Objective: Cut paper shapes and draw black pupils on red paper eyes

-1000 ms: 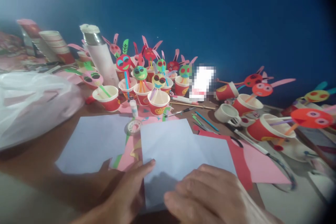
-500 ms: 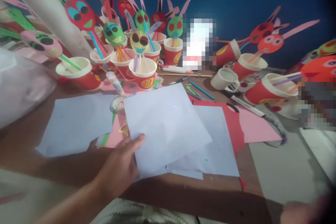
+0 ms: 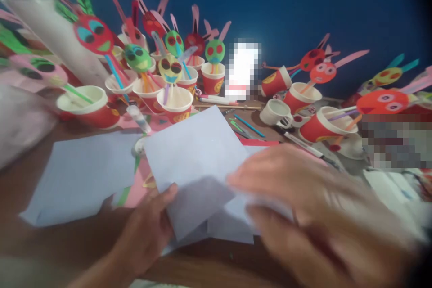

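Note:
A sheet of white paper [image 3: 192, 162] is tilted above the table in my left hand [image 3: 148, 225], whose thumb lies on top near the lower left edge with the fingers underneath. Reaching in from the right, my right hand [image 3: 297, 198] is smeared by motion; its fingertips overlap the sheet's right side, and thumb and fingers stand apart. Whether it touches the paper I cannot tell. Beneath lies more white paper [image 3: 232, 231], partly hidden by that hand. Another white sheet [image 3: 84, 166] with an uneven lower edge rests on the left of the table.
Red paper cups [image 3: 177, 105] holding painted spoon puppets [image 3: 170, 69] line the back. A white mug [image 3: 276, 113], a marker [image 3: 303, 146], a blue stick [image 3: 249, 126] and a glue tube [image 3: 139, 119] lie nearer. A bulging plastic bag [image 3: 23, 121] stands at left.
My right hand has come from the lower right corner up to the right side of the held sheet. My left hand keeps its grip. The view has shifted slightly.

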A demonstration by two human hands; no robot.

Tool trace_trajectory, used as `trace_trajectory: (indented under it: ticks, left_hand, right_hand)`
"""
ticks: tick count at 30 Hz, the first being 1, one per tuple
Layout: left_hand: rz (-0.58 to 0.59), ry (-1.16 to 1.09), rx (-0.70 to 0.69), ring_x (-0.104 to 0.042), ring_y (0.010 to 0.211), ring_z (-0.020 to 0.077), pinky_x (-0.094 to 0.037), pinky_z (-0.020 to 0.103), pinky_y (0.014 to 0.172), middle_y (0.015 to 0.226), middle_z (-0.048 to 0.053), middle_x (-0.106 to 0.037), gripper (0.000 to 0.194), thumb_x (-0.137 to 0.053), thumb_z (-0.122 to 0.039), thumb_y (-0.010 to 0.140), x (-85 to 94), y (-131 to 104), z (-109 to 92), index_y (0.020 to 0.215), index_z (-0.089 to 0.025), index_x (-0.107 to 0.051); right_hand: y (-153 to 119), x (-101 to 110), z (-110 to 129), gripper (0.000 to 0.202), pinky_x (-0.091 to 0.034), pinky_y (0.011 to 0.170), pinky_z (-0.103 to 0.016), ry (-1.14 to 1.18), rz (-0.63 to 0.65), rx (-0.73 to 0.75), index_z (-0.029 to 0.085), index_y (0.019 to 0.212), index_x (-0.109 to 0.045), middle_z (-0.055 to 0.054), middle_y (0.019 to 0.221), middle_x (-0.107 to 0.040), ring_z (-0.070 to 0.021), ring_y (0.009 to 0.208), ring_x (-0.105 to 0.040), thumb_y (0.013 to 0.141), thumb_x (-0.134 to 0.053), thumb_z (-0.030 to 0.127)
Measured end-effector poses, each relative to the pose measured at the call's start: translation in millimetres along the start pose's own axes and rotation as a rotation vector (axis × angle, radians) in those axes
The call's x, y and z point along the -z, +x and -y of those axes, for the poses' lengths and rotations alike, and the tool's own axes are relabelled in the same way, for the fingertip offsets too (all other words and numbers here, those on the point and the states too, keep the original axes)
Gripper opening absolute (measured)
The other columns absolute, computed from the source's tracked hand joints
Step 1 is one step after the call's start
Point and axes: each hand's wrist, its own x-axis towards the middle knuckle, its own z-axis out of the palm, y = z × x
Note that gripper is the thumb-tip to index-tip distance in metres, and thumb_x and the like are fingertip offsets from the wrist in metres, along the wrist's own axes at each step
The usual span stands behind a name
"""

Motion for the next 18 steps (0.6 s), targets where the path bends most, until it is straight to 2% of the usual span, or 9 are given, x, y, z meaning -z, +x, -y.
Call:
trace_trajectory:
  ticks: [1,2,4,6,8,11,13,16,18]
  left_hand:
    - [-0.018,-0.049,0.016,-0.062,0.103,0.0239,-0.047,0.037,0.095,0.093,0.002,-0.071,0.03,-0.06,-0.029,0.08,-2.6,-1.6,-1.9,0.109,-0.021,-0.058]
    - [-0.025,-0.097,0.027,-0.061,0.105,0.0234,-0.046,0.037,0.096,0.093,0.001,-0.072,0.03,-0.061,-0.028,0.08,-4.1,-2.9,-3.3,0.109,-0.021,-0.059]
    - [-0.01,-0.16,0.024,-0.059,0.109,0.0235,-0.045,0.038,0.099,0.093,0.001,-0.072,0.031,-0.061,-0.028,0.079,-3.2,-4.5,-3.4,0.11,-0.023,-0.06]
    - [0.025,-0.142,-0.017,-0.057,0.113,0.0244,-0.044,0.04,0.101,0.095,0.002,-0.072,0.031,-0.059,-0.03,0.08,3.3,-4.8,0.2,0.11,-0.023,-0.061]
    - [0.063,-0.08,-0.058,-0.055,0.116,0.025,-0.042,0.041,0.103,0.096,0.002,-0.072,0.03,-0.059,-0.03,0.079,14.7,-3.4,6.3,0.108,-0.024,-0.063]
    - [0.121,-0.001,-0.078,-0.053,0.118,0.0256,-0.039,0.041,0.107,0.095,0.001,-0.072,0.025,-0.061,-0.033,0.078,33.9,1.0,13.8,0.102,-0.025,-0.065]
    - [0.148,0.02,-0.081,-0.052,0.119,0.0266,-0.039,0.042,0.107,0.095,0.002,-0.072,0.025,-0.061,-0.035,0.078,42.9,4.8,14.0,0.101,-0.026,-0.066]
    - [0.199,0.039,-0.062,-0.052,0.118,0.0299,-0.043,0.045,0.101,0.097,0.004,-0.071,0.03,-0.061,-0.039,0.077,47.0,11.2,7.5,0.104,-0.026,-0.064]
    - [0.281,0.059,0.002,-0.054,0.115,0.0329,-0.046,0.048,0.096,0.099,0.006,-0.071,0.036,-0.064,-0.042,0.074,44.8,15.4,1.6,0.106,-0.026,-0.064]
  right_hand:
    - [12.5,-0.9,-10.8,0.019,-0.055,0.075,-0.035,0.076,-0.083,-0.027,0.033,0.104,-0.062,0.0,0.093,-0.069,-0.0198,0.086,-0.065,0.091,-0.049,0.036]
    - [23.1,-3.2,-22.6,0.018,-0.055,0.074,-0.033,0.143,-0.112,-0.096,0.03,0.104,-0.062,0.0,0.093,-0.069,-0.0185,0.086,-0.065,0.091,-0.051,0.032]
    - [37.5,-10.7,-46.9,0.025,-0.053,0.076,-0.033,0.228,-0.12,-0.288,0.026,0.11,-0.061,-0.003,0.103,-0.067,-0.0209,0.094,-0.064,0.09,-0.053,0.039]
    - [43.0,-19.0,-66.9,0.034,-0.052,0.078,-0.034,0.297,0.015,-0.443,0.023,0.115,-0.058,-0.006,0.111,-0.065,-0.0223,0.099,-0.063,0.089,-0.051,0.045]
    - [43.3,-25.5,-78.2,0.039,-0.051,0.077,-0.034,0.373,0.151,-0.541,0.023,0.118,-0.056,-0.007,0.111,-0.066,-0.0218,0.095,-0.064,0.09,-0.048,0.049]
    - [41.2,-32.1,-78.9,0.037,-0.051,0.07,-0.03,0.478,0.322,-0.575,0.021,0.11,-0.059,-0.005,0.1,-0.069,-0.0208,0.087,-0.065,0.088,-0.049,0.049]
    - [40.2,-35.5,-73.8,0.034,-0.05,0.065,-0.027,0.535,0.382,-0.566,0.02,0.1,-0.063,-0.003,0.091,-0.069,-0.0196,0.08,-0.064,0.086,-0.052,0.049]
    - [39.4,-36.0,-67.7,0.032,-0.046,0.053,-0.023,0.581,0.451,-0.608,0.017,0.087,-0.065,-0.001,0.076,-0.068,-0.0157,0.064,-0.061,0.084,-0.056,0.048]
    - [39.6,-30.7,-68.5,0.031,-0.043,0.048,-0.021,0.602,0.464,-0.635,0.017,0.083,-0.066,0.0,0.07,-0.066,-0.0139,0.058,-0.06,0.082,-0.058,0.047]
